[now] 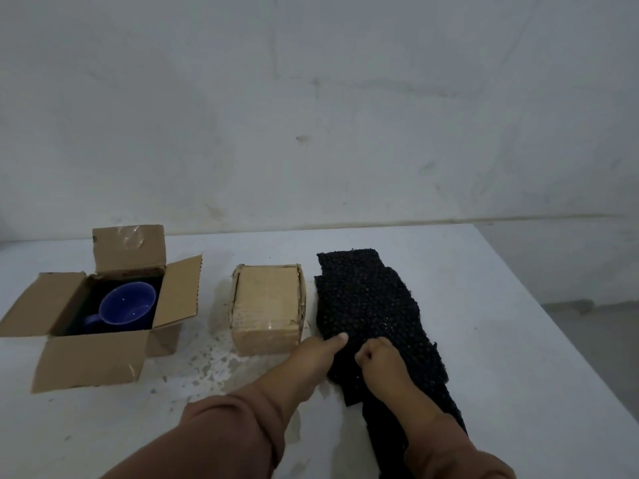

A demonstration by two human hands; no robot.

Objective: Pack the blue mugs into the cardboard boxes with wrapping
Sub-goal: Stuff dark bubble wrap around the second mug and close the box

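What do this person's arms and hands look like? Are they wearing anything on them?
Both arms are in long, loose sleeves of plain reddish-brown cloth. The left sleeve and the right sleeve both stop short of the wrist. The left hand and the right hand are bare: no gloves, rings or watch show.

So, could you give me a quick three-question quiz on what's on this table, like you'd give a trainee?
1. True or false: the middle box is closed.
2. Fill in: the left hand and the right hand both touch the black ____.
3. The blue mug sits: A) inside the open box; B) on a shelf; C) on top of the middle box.

Key: 1 true; 2 wrapping; 3 A.
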